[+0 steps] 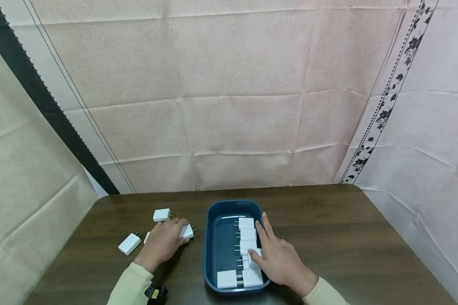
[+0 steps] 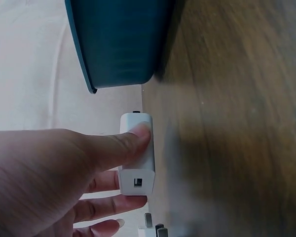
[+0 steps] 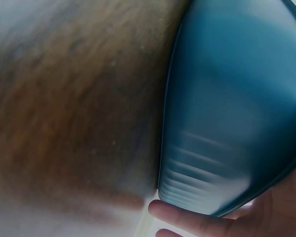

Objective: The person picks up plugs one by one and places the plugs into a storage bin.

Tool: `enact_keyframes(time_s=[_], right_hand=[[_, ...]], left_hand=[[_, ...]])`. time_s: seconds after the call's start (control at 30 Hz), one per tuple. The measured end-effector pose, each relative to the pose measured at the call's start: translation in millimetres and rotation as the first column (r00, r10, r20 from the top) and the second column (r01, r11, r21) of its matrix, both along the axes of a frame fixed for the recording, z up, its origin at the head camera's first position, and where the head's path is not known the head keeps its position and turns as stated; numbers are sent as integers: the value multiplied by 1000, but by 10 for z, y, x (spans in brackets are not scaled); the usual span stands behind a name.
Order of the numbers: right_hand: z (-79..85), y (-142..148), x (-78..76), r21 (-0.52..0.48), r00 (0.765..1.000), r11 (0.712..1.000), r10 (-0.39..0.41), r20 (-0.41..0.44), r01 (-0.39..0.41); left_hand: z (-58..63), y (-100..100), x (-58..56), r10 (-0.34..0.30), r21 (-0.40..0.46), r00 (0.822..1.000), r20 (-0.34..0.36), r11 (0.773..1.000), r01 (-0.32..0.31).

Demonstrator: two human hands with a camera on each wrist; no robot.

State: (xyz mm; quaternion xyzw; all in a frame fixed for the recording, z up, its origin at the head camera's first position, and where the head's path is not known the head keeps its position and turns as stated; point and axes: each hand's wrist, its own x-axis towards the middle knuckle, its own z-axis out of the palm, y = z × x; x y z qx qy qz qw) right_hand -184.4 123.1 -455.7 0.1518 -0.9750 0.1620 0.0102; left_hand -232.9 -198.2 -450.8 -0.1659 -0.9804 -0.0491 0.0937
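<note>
**Left hand pinching a charger, left of tray; right hand at tray's right wall**

Tray (image 1: 223,241): blue, on a dark wood table (image 1: 320,220). All places relative to the tray.

Left hand (image 1: 164,242): left of the tray, clear of its wall. Thumb and fingers pinch a white charger (image 1: 186,231); prongs aim toward the tray, port end faces the wrist camera.

Loose chargers, all farther left: upper charger (image 1: 162,214), just beyond the left hand; outer charger (image 1: 129,244), farthest out; a third, mostly hidden by the hand, shows as a white sliver.

Right hand (image 1: 280,260): at the tray's right wall. Fingers extended, thumb spread away from them and reaching inside, over the chargers. Fingers lie along the wall's outer face in the wrist view. Thumb pressure on a charger: cannot tell.

Tray contents: row of chargers (image 1: 247,234) along the right side, prongs leftward; near end, one more charger (image 1: 227,279), prongs rightward.
</note>
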Motion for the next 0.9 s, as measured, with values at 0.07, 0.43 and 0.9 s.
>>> enact_keyframes(time_s=[0.07, 0.43, 0.9], right_hand=[[1, 0, 1, -4, 1000, 1000, -3, -4, 3], [-7, -10, 3, -20, 999, 999, -38, 12, 38], [-18, -20, 9, -20, 999, 999, -46, 6, 47]], left_hand=[[10, 7, 1, -2, 10, 1000, 6, 1000, 2], [89, 37, 45, -14, 32, 1000, 2, 999, 14], [172, 85, 89, -13, 51, 1000, -11, 999, 14]])
